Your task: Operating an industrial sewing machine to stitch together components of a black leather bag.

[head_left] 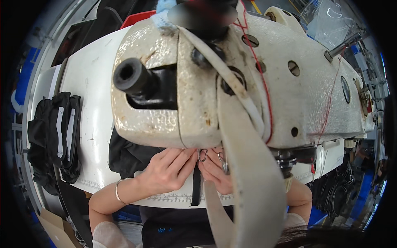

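close together, left fingers (187, 166) and right fingers (212, 166) curl beside a black strap (196, 187); can't tell their grip.

plain white desk (92, 149) under the left hand (169, 171), pretty bright glare (99, 111) farther left on it, cardboard box (58, 229) down-left of that hand, red bin-looking thing (138, 17) well beyond, yellow floor stripe (255, 6) way past the right hand (219, 171)

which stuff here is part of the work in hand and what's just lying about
Part of the work, apparently:
sewing machine
red thread
black strap between left hand and right hand
black fabric

Probably lying about:
cardboard box, lower left
clear plastic, upper right
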The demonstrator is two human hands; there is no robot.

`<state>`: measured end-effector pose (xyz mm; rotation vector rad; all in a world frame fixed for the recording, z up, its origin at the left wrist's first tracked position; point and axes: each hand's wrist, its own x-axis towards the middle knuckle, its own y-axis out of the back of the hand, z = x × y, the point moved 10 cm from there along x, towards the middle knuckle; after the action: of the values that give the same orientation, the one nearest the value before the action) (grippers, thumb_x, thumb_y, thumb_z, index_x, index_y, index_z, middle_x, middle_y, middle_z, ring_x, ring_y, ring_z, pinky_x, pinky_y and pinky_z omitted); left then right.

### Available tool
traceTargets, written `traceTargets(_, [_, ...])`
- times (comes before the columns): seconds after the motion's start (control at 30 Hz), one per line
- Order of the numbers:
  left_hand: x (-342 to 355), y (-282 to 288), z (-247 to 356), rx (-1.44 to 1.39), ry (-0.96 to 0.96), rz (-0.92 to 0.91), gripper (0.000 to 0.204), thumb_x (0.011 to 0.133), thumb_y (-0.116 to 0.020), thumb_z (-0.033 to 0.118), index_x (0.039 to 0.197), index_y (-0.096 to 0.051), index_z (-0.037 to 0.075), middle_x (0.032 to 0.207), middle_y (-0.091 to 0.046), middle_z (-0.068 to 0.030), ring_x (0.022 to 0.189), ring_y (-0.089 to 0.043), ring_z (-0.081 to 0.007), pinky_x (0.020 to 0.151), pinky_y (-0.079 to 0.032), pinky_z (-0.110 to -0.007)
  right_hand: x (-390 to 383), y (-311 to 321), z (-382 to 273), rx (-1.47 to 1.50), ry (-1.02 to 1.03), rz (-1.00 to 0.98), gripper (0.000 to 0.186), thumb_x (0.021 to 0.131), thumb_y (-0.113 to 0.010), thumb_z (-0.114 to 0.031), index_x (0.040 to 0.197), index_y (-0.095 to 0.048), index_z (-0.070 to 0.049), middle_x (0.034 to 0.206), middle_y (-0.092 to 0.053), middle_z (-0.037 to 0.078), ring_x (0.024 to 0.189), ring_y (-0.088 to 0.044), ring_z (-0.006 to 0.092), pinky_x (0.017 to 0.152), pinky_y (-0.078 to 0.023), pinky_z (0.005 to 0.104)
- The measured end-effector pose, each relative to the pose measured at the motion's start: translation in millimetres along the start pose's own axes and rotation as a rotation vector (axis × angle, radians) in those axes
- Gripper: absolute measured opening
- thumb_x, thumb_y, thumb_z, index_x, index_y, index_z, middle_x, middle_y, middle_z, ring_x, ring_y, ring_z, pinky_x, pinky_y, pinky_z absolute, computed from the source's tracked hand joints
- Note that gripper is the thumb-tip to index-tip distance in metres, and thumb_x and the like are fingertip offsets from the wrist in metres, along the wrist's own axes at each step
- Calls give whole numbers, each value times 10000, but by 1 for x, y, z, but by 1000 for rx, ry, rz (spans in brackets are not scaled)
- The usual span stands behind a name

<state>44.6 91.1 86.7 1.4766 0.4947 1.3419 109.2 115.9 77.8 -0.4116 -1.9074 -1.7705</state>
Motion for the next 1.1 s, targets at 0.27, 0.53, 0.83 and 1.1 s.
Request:
traceTargets(0.27, [-8,-10,2,-33,8,13,371,563,-607,59,901,-630,-92,983,-589,-172,780,-567,-227,634,-503,-290,0,-9,-10,-102,203,-123,196,716,-545,-83,880,-587,14,939,-559,56,951,-572,221,920,-474,435])
traceTargets(0.53, [-8,-20,-2,-64,37,-12,329,580,-618,58,882,-638,-72,986,-587,-157,766,-565,-226,612,-496,-301,1,-4,-8,-68,149,-73,162,726,-549,-87,863,-601,-17,904,-578,49,908,-579,226,862,-491,385])
traceTargets(0.83, [2,-28,-49,-194,137,8,241,596,-625,21,829,-657,-31,799,-630,-129,700,-611,-293,597,-498,-390,-9,-36,41,310,-192,-133,313,609,-624,-80,921,-631,-88,924,-604,40,813,-588,186,505,-486,339])
traceTargets(1.1, [21,5,-37,-60,272,-50,170,592,-627,31,756,-612,-11,755,-554,-101,702,-548,-266,643,-456,-366,3,-15,9,79,97,-29,316,648,-607,-143,933,-629,-9,932,-614,67,850,-575,198,779,-466,343])
